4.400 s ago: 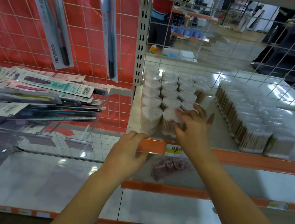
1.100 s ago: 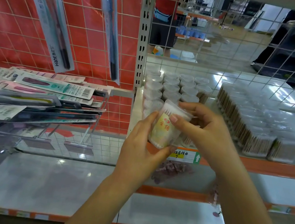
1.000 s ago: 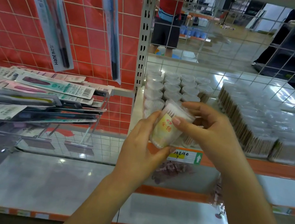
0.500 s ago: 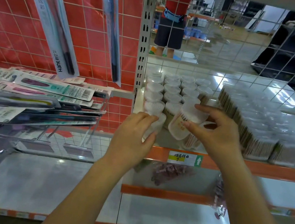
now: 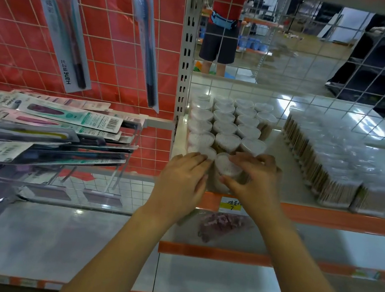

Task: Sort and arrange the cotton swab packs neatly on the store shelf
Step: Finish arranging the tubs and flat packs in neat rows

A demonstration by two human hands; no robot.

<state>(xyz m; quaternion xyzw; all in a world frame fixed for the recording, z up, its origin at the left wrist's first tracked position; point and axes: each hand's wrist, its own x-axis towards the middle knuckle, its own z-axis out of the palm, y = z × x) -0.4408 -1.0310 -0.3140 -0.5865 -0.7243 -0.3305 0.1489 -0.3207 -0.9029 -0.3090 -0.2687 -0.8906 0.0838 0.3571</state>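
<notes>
Clear round swab tub (image 5: 226, 173) upright at shelf (image 5: 325, 217) front, right hand (image 5: 254, 179) grip grasping it, left hand (image 5: 183, 176) flat-fingered against neighbouring tub (image 5: 206, 153).

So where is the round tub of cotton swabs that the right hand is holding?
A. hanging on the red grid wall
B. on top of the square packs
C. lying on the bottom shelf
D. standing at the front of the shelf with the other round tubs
D: the right hand grips the round tub upright at the front edge of the shelf, just ahead of the other round tubs.
</notes>
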